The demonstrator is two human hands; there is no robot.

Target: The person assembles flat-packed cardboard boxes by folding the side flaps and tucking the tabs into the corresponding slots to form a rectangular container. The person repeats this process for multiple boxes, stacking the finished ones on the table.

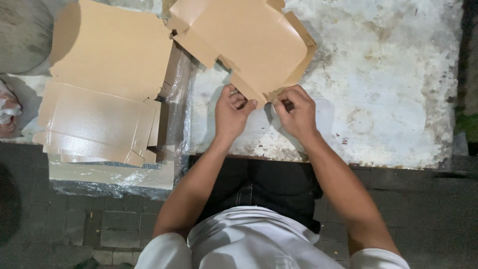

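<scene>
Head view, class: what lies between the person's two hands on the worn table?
In the head view, the near flap of the brown cardboard box blank lies between left hand and right hand.

The cardboard box blank (249, 45) is plain light brown. The stack of flat blanks (104, 89) has the same brown, in clear shiny plastic wrap (177, 114). The table (388, 99) is white-grey with dirty brownish stains. The paving (99, 224) is dark grey.

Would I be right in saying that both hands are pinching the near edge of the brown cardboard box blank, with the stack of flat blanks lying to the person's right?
Not quite: the stack of flat blanks lies to the person's left, partly on clear plastic wrap. The head view shows this. The rest holds: the left hand and right hand both pinch the near edge of the brown cardboard box blank.
</scene>
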